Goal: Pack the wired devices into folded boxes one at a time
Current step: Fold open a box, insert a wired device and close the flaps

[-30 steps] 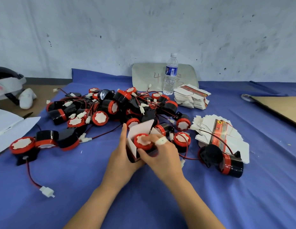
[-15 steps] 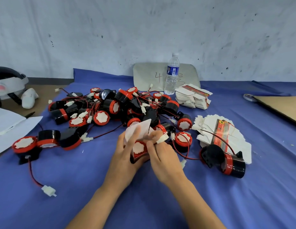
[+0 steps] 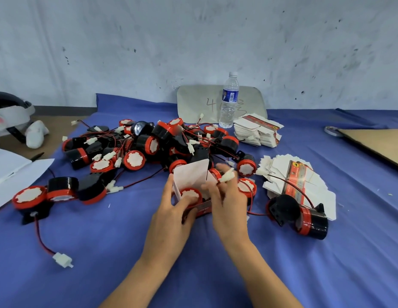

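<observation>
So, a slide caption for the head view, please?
Left hand holds a box with a device inside; right hand pinches a white connector.

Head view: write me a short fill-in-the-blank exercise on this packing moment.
The device in the white box has a ____ rim. The white connector is pinched by the ____ hand. The water bottle stands ____ on the cloth.
Missing words: red; right; upright.
</observation>
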Action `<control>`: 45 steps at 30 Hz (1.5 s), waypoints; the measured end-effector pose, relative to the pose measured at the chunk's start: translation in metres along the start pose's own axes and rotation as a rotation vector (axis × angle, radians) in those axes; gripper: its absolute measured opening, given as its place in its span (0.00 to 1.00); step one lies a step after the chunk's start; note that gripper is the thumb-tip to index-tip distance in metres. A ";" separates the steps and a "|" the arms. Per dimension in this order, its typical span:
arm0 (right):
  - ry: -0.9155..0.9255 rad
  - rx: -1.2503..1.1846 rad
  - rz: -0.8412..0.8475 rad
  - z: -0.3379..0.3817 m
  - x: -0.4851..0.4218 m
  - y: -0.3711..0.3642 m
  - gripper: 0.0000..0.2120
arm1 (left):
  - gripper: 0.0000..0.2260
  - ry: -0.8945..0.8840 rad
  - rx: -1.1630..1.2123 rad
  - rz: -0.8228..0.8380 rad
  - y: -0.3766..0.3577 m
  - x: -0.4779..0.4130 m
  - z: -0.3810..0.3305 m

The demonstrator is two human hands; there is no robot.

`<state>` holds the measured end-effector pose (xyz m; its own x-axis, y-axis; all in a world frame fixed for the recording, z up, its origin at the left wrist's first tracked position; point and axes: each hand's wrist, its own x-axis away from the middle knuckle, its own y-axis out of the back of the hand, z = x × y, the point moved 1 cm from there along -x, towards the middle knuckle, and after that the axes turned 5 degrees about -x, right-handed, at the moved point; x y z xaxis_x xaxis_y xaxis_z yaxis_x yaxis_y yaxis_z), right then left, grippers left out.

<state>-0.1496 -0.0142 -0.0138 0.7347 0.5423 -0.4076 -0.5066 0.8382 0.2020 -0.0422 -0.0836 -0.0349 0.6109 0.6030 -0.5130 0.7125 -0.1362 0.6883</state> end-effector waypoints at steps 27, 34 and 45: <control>0.401 0.565 0.006 0.015 -0.003 0.005 0.10 | 0.09 0.001 0.097 0.048 -0.003 -0.002 0.007; 0.305 0.662 -0.019 0.016 0.001 0.002 0.11 | 0.07 0.003 0.052 0.024 -0.003 -0.001 0.005; 0.108 0.919 0.313 0.005 -0.006 0.005 0.11 | 0.10 -0.031 -0.011 0.023 -0.006 0.000 0.002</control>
<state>-0.1545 -0.0126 -0.0055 0.5582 0.7783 -0.2876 -0.0884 0.4005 0.9120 -0.0456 -0.0849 -0.0398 0.6374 0.5752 -0.5128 0.6947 -0.1411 0.7053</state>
